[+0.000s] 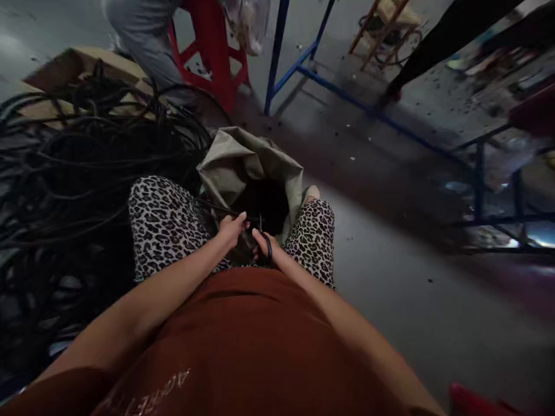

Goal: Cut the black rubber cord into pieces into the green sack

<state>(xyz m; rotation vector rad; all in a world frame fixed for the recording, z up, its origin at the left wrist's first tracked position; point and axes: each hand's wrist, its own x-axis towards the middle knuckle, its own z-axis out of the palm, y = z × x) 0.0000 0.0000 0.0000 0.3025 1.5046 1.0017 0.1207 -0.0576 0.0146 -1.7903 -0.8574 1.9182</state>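
My left hand [232,227] pinches a thin black cable [215,205] that runs in from the pile on the left. My right hand [263,245] is closed on the black handles of scissors [261,230], whose blades point up between the two hands. Both hands sit between my knees, just above the dark mouth of an open grey-green sack [243,159] standing on the floor between my legs.
A big tangle of black cables [73,173] fills the left side, over a cardboard sheet [82,63]. Another person's grey trouser leg [143,40] stands by a red stool [212,52]. Blue metal frames [329,86] cross the grey floor at the right.
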